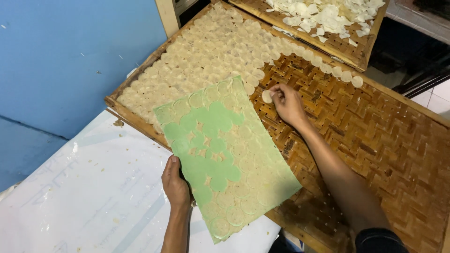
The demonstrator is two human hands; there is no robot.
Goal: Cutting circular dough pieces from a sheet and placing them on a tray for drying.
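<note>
My left hand (175, 183) grips the left edge of a green sheet (220, 154) covered with several thin, pale round dough discs. The sheet lies tilted over the near edge of a woven bamboo tray (375, 136). My right hand (286, 103) reaches onto the tray and pinches one pale disc (266, 96) between its fingertips, just right of the sheet's top corner. Rows of overlapping discs (206, 56) fill the tray's far left part, with a single line of discs running along its far rim.
A second bamboo tray (347, 49) with loose white flakes stands behind, at the top. A white plastic-covered surface (84, 197) lies under my left arm. A blue wall (65, 56) fills the left side. Tiled floor shows at the far right.
</note>
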